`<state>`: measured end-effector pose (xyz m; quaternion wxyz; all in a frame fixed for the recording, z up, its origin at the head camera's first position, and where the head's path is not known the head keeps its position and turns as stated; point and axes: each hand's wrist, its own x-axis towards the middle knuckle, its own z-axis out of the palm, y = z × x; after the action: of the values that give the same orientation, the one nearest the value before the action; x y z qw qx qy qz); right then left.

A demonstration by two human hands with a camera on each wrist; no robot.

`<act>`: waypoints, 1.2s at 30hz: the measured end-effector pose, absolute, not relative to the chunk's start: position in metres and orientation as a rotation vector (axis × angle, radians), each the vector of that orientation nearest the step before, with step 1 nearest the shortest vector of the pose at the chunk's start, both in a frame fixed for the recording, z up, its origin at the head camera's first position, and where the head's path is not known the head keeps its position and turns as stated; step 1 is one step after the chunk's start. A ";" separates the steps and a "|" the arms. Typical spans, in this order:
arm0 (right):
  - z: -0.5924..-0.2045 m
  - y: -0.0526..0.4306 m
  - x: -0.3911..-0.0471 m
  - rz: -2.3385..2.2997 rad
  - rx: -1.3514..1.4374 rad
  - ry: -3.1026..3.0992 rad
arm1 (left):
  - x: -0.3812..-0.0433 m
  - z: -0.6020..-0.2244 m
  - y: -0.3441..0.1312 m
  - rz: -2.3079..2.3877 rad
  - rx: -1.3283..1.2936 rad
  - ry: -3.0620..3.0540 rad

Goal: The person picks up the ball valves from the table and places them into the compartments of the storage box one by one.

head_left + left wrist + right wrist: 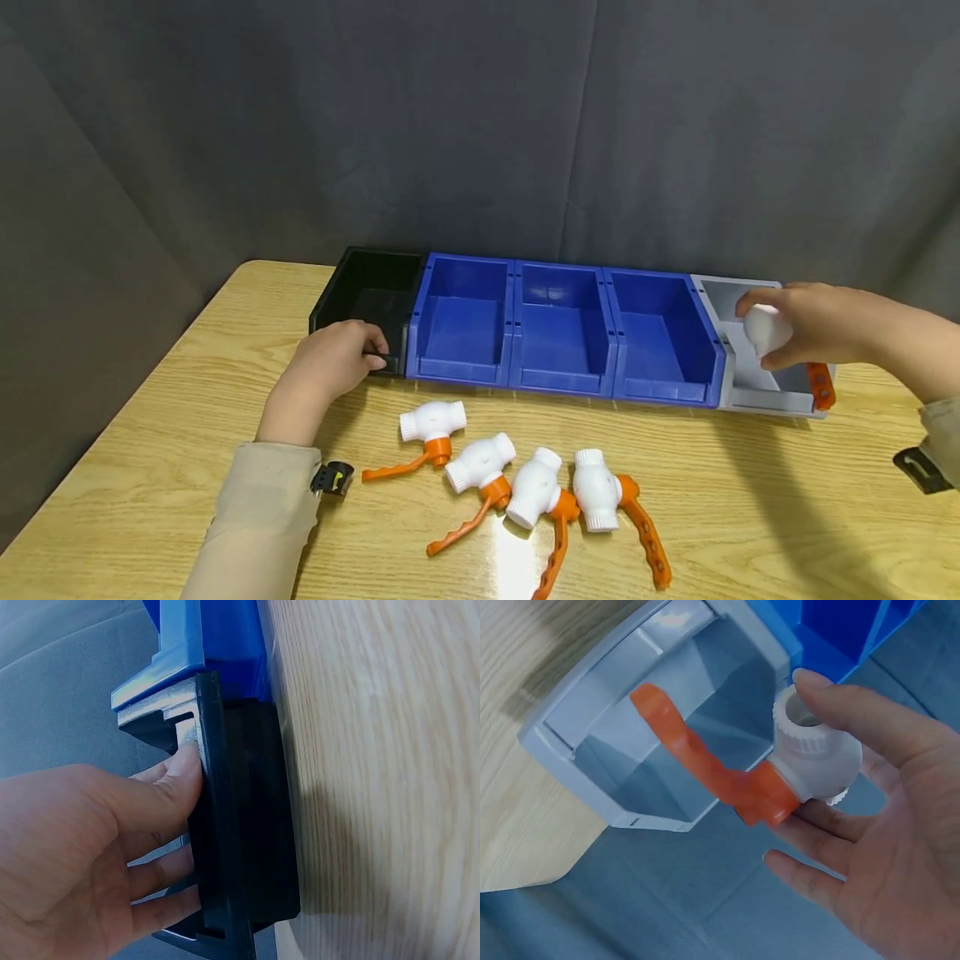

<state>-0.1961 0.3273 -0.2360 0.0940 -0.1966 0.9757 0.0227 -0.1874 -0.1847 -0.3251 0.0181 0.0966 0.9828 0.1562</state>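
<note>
Over the grey bin [772,402] at the right end of the row, my right hand [817,325] holds a white ball valve [817,750] with an orange lever handle [697,761]. Thumb and fingers grip the white body, and the handle points out over the bin in the right wrist view. My left hand [333,358] pinches the front rim of the black bin [214,825] at the left end, thumb on the near side of the lip. Several more ball valves, one of them the leftmost valve [433,421], lie on the table in front of the bins.
Three blue bins [465,371] stand side by side between the black and grey ones. All the bins sit along the back of the wooden table [187,400]. Behind them hangs a dark grey curtain [480,125].
</note>
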 end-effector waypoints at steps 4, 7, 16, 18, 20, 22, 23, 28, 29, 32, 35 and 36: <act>-0.238 0.328 -0.205 0.040 -0.569 2.849 | -0.187 -0.325 -0.186 0.482 0.306 3.055; -0.242 0.329 -0.211 0.022 -0.538 2.832 | -0.187 -0.327 -0.187 0.483 0.302 3.056; -0.252 0.330 -0.232 0.028 -0.499 2.842 | -0.186 -0.328 -0.188 0.479 0.286 3.051; -0.254 0.330 -0.236 0.044 -0.497 2.848 | -0.186 -0.328 -0.188 0.479 0.288 3.051; -0.257 0.330 -0.239 0.067 -0.499 2.858 | -0.186 -0.328 -0.187 0.480 0.290 3.051; -0.260 0.331 -0.242 0.086 -0.490 2.866 | -0.186 -0.328 -0.186 0.480 0.293 3.050; -0.262 0.331 -0.243 0.094 -0.481 2.868 | -0.186 -0.328 -0.185 0.478 0.294 3.051; -0.273 0.333 -0.250 0.131 -0.399 2.866 | -0.187 -0.329 -0.184 0.472 0.298 3.051; -0.276 0.334 -0.251 0.137 -0.394 2.869 | -0.187 -0.328 -0.184 0.470 0.299 3.053; -0.282 0.334 -0.255 0.138 -0.374 2.875 | -0.189 -0.328 -0.185 0.464 0.312 3.058; -0.285 0.335 -0.258 0.102 -0.369 2.875 | -0.189 -0.327 -0.185 0.464 0.319 3.058; -0.286 0.335 -0.258 0.090 -0.370 2.873 | -0.189 -0.327 -0.186 0.462 0.324 3.058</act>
<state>-0.2582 0.3349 -0.2860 0.1215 -0.1267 0.9840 0.0309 -0.1894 -0.1858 -0.3274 0.0160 0.1042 0.9833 0.1486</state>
